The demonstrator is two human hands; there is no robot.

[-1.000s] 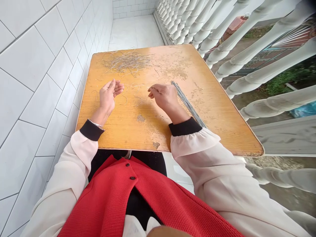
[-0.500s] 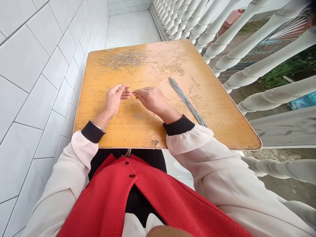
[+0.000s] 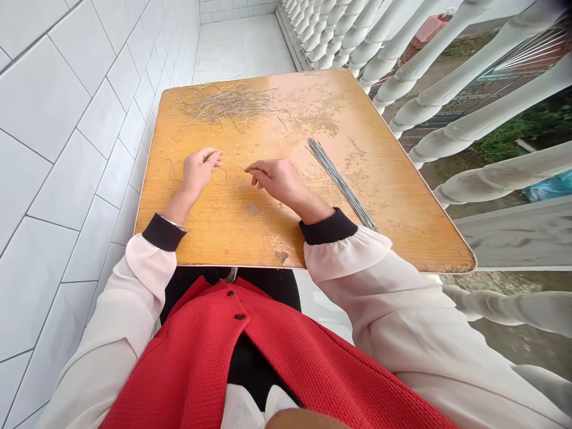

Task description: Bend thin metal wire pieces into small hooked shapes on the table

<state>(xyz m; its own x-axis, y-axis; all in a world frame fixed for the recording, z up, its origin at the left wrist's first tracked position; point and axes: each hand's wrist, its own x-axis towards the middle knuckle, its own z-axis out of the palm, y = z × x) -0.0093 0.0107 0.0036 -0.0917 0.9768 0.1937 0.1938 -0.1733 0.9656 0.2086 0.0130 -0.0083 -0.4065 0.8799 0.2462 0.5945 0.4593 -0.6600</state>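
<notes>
My left hand (image 3: 199, 170) and my right hand (image 3: 273, 177) rest over the middle of a worn wooden table (image 3: 393, 202), both with fingers pinched on a thin bent wire (image 3: 238, 156) that loops between them. Several other curved wire pieces (image 3: 172, 168) lie on the table left of my left hand. A bundle of straight wires (image 3: 339, 183) lies just right of my right forearm, running from mid-table toward the near edge. A tangled heap of wire (image 3: 226, 106) sits at the far left of the table.
A white tiled wall (image 3: 67, 149) runs close along the table's left side. White balusters (image 3: 447, 77) of a railing stand to the right. A white tiled floor (image 3: 241, 44) stretches beyond the table. My red vest and cream sleeves fill the foreground.
A second ago my hands were apart, the left open. They came together at the wire, and have now drawn slightly apart, both still pinching it.
</notes>
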